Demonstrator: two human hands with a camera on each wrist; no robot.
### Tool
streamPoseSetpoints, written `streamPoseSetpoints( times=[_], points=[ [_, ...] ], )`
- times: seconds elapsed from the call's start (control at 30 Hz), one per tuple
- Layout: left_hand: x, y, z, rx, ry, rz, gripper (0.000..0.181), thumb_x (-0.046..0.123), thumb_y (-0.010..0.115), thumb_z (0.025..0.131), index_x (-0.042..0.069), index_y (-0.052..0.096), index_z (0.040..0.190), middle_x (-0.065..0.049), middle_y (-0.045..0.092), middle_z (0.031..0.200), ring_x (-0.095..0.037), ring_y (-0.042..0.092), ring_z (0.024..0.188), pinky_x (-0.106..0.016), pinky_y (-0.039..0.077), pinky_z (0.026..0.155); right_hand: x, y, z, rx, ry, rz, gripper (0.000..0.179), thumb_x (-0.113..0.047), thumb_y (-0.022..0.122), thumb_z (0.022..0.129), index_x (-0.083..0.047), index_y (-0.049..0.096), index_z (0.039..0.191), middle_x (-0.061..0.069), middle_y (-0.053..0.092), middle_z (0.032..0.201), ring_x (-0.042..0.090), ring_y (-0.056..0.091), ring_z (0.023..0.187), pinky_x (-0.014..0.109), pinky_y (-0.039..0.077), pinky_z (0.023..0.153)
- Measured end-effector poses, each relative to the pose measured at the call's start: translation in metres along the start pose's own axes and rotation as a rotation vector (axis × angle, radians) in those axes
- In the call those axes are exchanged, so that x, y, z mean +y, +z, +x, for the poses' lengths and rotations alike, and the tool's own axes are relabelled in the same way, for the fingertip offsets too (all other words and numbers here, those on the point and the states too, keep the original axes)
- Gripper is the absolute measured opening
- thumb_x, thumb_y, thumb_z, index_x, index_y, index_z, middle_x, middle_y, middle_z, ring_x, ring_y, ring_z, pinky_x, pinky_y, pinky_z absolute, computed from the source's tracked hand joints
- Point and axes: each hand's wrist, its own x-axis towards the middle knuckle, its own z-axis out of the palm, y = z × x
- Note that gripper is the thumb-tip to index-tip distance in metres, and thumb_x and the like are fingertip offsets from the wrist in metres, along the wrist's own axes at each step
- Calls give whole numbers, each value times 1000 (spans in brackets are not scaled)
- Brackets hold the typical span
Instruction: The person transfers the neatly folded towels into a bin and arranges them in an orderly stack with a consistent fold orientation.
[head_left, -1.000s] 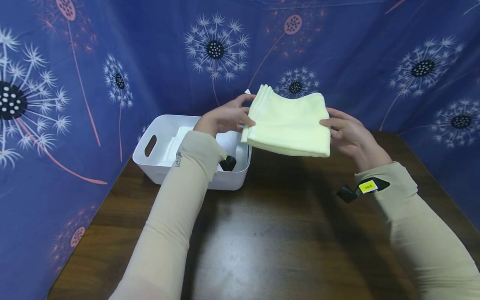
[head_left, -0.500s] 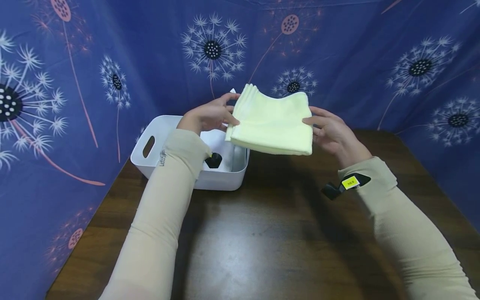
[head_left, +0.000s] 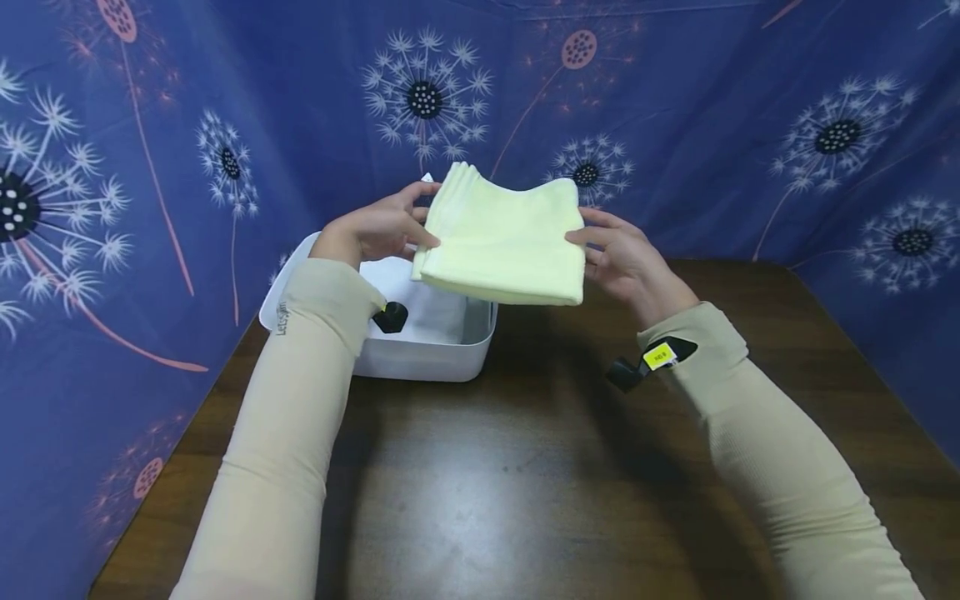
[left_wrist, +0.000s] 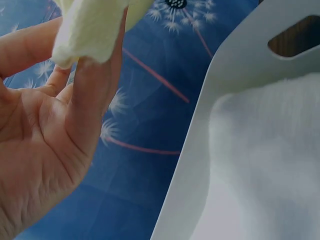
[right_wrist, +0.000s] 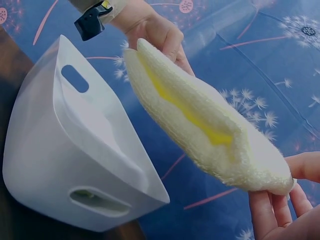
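Note:
A folded pale yellow towel (head_left: 502, 237) is held up in the air between both hands, its layered edge on the left. My left hand (head_left: 382, 223) pinches the left side, thumb in front and fingers behind. On the opposite side my right hand (head_left: 622, 260) pinches the towel the same way. In the right wrist view the folded towel (right_wrist: 200, 120) shows its open layers from the side. Below and to the left stands a white plastic bin (head_left: 427, 360) with handle holes, partly covered by the left arm. White folded cloth (left_wrist: 270, 150) lies inside the bin.
The bin stands on a dark wooden table (head_left: 480, 467), near its back left. A blue curtain (head_left: 300, 100) with dandelion prints hangs behind and along the sides. Black wrist cameras (head_left: 626, 373) stick out from both sleeves.
Both hands have moved left together with the towel, bringing it partly over the bin. The grip on the towel looks the same. The bin has stayed put.

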Motion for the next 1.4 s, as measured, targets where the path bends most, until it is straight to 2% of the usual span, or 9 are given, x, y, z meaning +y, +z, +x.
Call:
streamPoseSetpoints(
  times=[0.47,0.83,0.93,1.03,1.17,1.3,1.4],
  points=[
    [-3,-28,-25,31,-26,14,90,-17,52,84,30,10,148,-8,32,145,-27,45,114,-42,49,79,11,32,13,-27,8,6,58,3,62,86,-15,42,138,6,45,132,22,52,107,28,50,72],
    [-12,-47,-41,53,-24,55,88,-15,52,86,28,7,148,-10,29,146,-26,49,109,-38,52,72,19,53,21,-75,32,-5,55,4,60,87,-14,42,136,7,49,124,14,58,69,28,48,58],
    [-13,-50,-45,55,-16,52,88,-15,53,86,27,7,148,-10,29,145,-25,51,106,-38,53,72,21,57,22,-76,36,-4,55,5,59,87,-14,43,136,7,49,123,12,48,54,26,45,54],
    [-14,-53,-49,65,-16,53,88,-16,53,86,27,7,148,-11,28,146,-24,53,103,-39,53,72,23,62,23,-80,47,1,55,5,60,86,-14,44,135,7,50,123,12,49,54,26,46,55],
    [-16,-58,-53,73,-21,63,89,-15,54,85,27,6,148,-11,28,145,-23,55,101,-38,54,71,25,66,24,-77,59,9,55,5,61,85,-15,45,134,7,50,123,14,56,63,27,47,56],
    [-18,-62,-55,76,-22,69,89,-16,54,85,27,8,148,-11,29,143,-21,55,98,-36,54,69,28,71,26,-68,57,1,54,6,62,85,-15,47,133,6,50,122,12,48,55,26,46,57],
    [-20,-64,-56,88,-32,76,87,-16,53,85,26,8,147,-13,29,143,-21,55,98,-36,53,69,33,74,29,-56,46,-35,54,5,63,84,-15,48,132,6,51,120,12,52,60,29,49,64]
  ],
)
